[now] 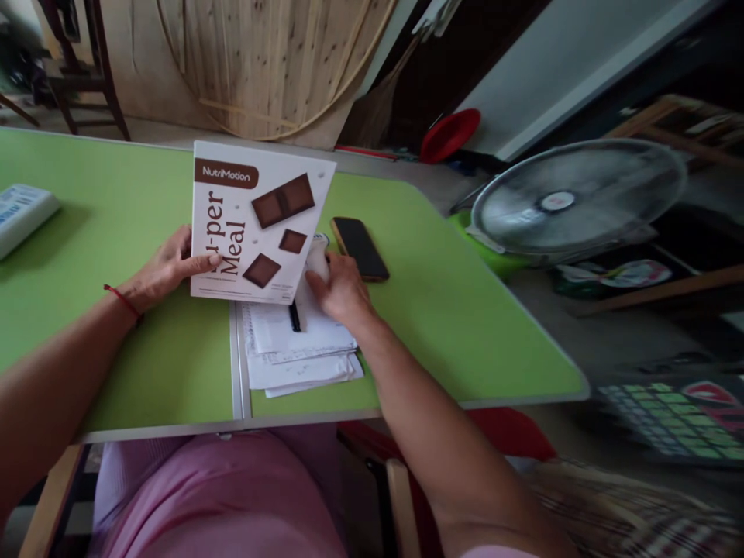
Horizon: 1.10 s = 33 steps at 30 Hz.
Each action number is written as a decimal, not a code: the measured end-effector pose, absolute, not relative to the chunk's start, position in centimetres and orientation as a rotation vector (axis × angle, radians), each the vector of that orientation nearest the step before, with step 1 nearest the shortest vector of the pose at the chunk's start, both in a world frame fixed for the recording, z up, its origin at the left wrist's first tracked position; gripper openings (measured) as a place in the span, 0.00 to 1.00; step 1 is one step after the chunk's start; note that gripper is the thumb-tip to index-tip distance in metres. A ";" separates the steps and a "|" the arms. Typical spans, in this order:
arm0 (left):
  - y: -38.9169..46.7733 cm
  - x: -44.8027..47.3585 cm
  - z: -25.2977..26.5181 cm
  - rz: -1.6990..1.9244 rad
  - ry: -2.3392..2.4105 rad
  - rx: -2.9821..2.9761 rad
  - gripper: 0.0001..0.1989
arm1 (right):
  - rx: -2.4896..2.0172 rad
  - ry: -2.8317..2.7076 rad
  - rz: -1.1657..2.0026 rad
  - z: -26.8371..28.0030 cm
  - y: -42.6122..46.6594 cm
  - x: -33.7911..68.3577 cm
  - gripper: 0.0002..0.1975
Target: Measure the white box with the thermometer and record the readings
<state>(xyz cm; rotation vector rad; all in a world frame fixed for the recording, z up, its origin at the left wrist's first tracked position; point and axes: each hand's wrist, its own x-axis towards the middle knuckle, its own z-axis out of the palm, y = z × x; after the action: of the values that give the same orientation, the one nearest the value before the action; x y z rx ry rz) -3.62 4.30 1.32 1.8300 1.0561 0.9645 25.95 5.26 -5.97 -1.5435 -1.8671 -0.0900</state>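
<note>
A white NutriMotion meal box (264, 221) with pictures of brown chocolate-like pieces is held up, tilted, over the table. My left hand (189, 260) grips its left edge, with the thumb on the front face and the other fingers behind it. By the lower right edge of the box, my right hand (342, 288) is closed around a small white object (317, 256), partly hidden, whose kind I cannot make out. Under the box lie stacked handwritten papers (305, 372) with a black pen (294, 316) on top. A dark phone (363, 248) rests just beyond my right hand.
The green table (453, 325) has a metal seam near the papers. A white box (23, 217) sits at its far left. Past the right edge stands a round fan (573, 201). A dark wooden chair (81, 77) and a large round wooden board (273, 62) are behind the table.
</note>
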 end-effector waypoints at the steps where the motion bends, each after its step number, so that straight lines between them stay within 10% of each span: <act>1: 4.2 -3.6 1.4 0.935 1.020 1.815 0.28 | -1.566 -1.858 -0.047 -6.1 5.4 26.0 0.12; 10: 3.8 -2.9 1.7 0.927 0.920 1.741 0.25 | -1.250 -1.474 0.225 -1.4 4.1 25.3 0.19; 19: 3.9 -2.6 1.7 0.982 0.873 1.780 0.22 | -1.053 -1.113 1.362 4.2 -4.1 19.8 0.12; 33: 4.7 -3.1 1.1 0.960 0.860 1.764 0.24 | -1.160 -1.072 1.270 -1.4 -5.4 15.0 0.14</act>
<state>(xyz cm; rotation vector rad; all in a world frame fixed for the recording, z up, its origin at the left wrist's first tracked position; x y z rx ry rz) -3.10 4.72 1.11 1.7636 0.8602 0.9603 15.03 -5.36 -1.36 -1.1602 -1.0716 1.2696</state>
